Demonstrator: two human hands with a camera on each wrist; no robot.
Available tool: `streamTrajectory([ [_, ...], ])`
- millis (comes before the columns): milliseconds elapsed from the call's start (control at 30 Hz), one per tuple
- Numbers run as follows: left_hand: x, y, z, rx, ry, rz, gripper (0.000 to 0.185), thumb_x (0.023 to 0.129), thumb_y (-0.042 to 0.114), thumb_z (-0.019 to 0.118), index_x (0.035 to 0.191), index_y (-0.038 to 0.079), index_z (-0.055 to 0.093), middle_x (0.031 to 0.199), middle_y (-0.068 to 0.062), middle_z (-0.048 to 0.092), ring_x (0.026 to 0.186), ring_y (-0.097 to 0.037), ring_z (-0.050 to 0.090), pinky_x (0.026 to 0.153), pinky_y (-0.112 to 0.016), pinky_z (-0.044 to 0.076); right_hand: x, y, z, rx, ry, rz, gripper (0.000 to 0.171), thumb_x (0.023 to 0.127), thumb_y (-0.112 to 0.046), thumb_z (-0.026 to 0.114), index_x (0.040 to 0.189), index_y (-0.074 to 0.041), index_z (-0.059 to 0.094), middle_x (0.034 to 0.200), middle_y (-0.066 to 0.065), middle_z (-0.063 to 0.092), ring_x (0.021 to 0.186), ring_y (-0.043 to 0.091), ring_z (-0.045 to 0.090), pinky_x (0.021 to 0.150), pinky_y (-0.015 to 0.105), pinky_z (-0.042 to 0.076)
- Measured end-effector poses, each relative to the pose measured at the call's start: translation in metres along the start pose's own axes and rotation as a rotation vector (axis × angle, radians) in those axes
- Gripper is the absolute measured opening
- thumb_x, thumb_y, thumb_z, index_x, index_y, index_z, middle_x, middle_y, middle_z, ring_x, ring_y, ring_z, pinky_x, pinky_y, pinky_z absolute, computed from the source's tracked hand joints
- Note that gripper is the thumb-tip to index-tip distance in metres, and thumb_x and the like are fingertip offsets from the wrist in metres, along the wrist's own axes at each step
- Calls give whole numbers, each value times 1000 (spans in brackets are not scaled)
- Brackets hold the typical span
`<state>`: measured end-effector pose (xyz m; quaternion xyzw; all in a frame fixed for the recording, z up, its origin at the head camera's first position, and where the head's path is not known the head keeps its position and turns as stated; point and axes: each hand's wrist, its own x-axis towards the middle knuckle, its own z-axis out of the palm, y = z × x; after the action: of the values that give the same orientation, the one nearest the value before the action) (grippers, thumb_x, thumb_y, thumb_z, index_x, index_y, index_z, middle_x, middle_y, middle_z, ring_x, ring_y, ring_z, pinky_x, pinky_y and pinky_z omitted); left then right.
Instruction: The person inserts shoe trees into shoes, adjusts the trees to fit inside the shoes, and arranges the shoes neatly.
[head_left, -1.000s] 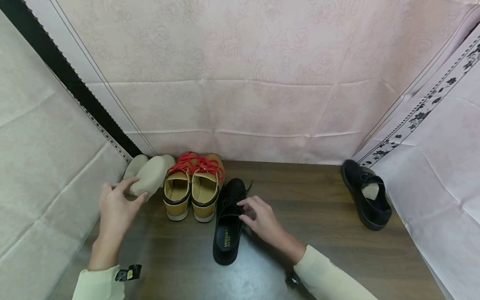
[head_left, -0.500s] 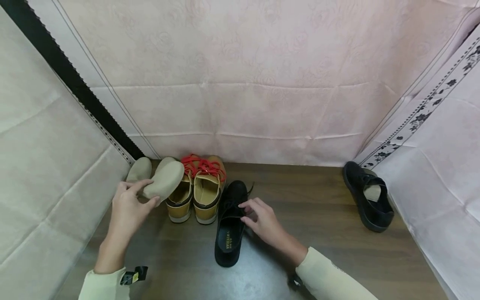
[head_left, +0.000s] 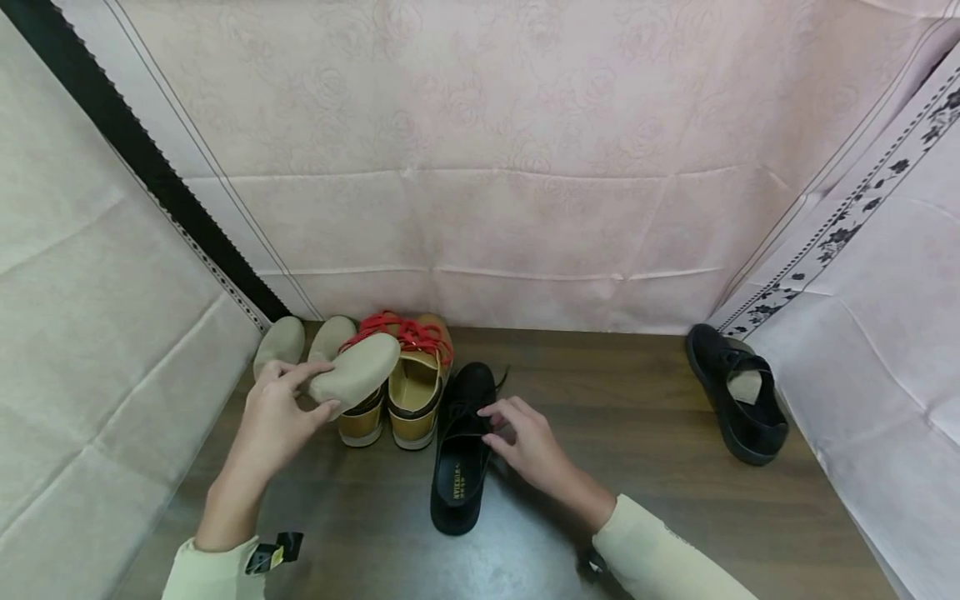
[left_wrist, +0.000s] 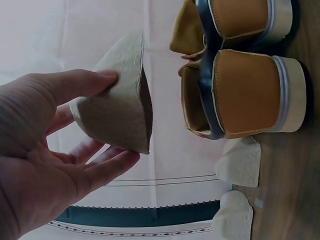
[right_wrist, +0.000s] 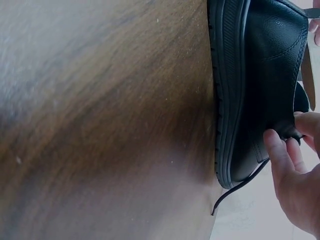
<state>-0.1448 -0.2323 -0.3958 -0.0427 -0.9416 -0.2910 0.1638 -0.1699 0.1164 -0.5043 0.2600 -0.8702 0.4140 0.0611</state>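
In the head view, my left hand [head_left: 277, 425] pinches a beige moulded shoe insert [head_left: 363, 371], holding it up over the left tan shoe [head_left: 360, 427]. The left wrist view shows the thumb on one face of the insert [left_wrist: 112, 105] and fingers beneath it; its open edge faces the shoes. My right hand [head_left: 528, 442] grips the side of a black lace-up shoe [head_left: 472, 385] near the laces. Up close in the right wrist view, thumb and fingertips pinch the upper of the black shoe [right_wrist: 272, 75] at the lacing, and a loose lace [right_wrist: 240, 186] trails down.
Two more beige inserts [head_left: 279, 343] stand against the back cloth on the left. The right tan shoe [head_left: 414, 396], with red laces, sits next to the black one. A second black shoe [head_left: 750, 433] with an insert inside stands far right. Cloth walls [head_left: 480, 217] enclose the wooden floor [head_left: 585, 383].
My left hand has carried the insert rightward from beside the other inserts to over the left tan shoe, uncovering a second insert behind. The right hand stays on the black shoe.
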Motion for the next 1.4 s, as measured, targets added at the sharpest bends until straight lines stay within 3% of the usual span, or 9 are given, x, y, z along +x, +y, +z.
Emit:
streamTrajectory([
  [467,-2,12,-3,4,-19,91,50,75,5,90,122,7,73,112,-19,62,94,-34,63,79,-47,51,0,0,0,15,-1,6,34,92,-10,79,122,-19,67,106,1,64,98,17,69,75,22,58],
  [667,-3,17,-5,-3,-54,144,48,74,4,92,118,9,73,113,-14,65,97,-30,67,83,-50,56,0,0,0,20,-6,11,34,92,-11,79,122,-19,67,106,2,64,98,17,69,75,22,58],
  [967,-6,24,-6,19,-132,213,51,74,6,92,120,14,72,111,-6,65,93,-20,63,79,-41,54,0,0,0,27,-10,20,34,92,-10,79,123,-20,67,107,0,64,98,15,69,76,22,59],
  [1167,-10,27,-6,8,-181,272,53,72,5,93,120,17,73,113,-1,65,95,-18,64,80,-44,56,-1,-1,1,27,-14,32,34,92,-11,78,123,-21,67,107,-1,63,99,13,68,76,22,58],
  [1400,-14,30,-6,8,-221,303,55,72,6,93,121,17,73,112,3,64,95,-14,62,80,-40,55,1,0,0,20,11,-4,31,92,-9,78,120,-18,68,103,2,64,95,15,69,76,32,61],
])
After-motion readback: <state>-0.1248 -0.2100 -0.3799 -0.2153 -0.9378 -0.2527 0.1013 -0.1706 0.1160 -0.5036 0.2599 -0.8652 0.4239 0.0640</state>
